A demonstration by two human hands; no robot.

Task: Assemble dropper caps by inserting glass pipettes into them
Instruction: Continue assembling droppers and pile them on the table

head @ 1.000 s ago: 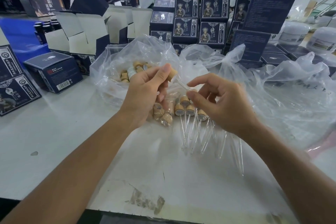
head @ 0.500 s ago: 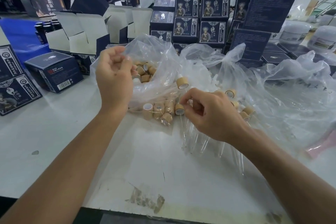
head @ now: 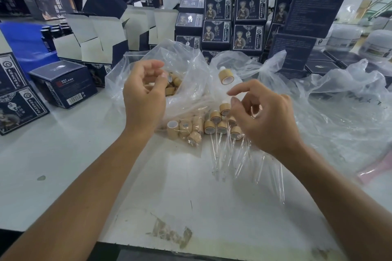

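Observation:
Bamboo-coloured dropper caps point(head: 184, 128) lie in a clear plastic bag point(head: 191, 63) at the table's middle, with more caps point(head: 174, 85) deeper in its mouth. Assembled droppers point(head: 216, 117) lie beside them, their glass pipettes point(head: 218, 154) pointing toward me. One cap with a white bulb point(head: 226, 76) rests on the plastic above them. My left hand point(head: 144, 95) hovers at the bag's mouth, fingers loosely curled, nothing visible between them. My right hand point(head: 267, 121) hovers over the droppers, index finger stretched out and other fingers loosely bent, holding nothing that I can see.
Dark blue printed boxes point(head: 248, 36) are stacked behind the bags, with open white-lined cartons point(head: 99, 36) at the back left and a closed box point(head: 63, 82) at the left. More crumpled clear plastic point(head: 339, 108) spreads to the right. White jars point(head: 377, 44) stand far right.
A second ago both hands joined a cap and pipette. The right hand then laid it with the droppers and has now lifted; the left hand went to the bag's mouth.

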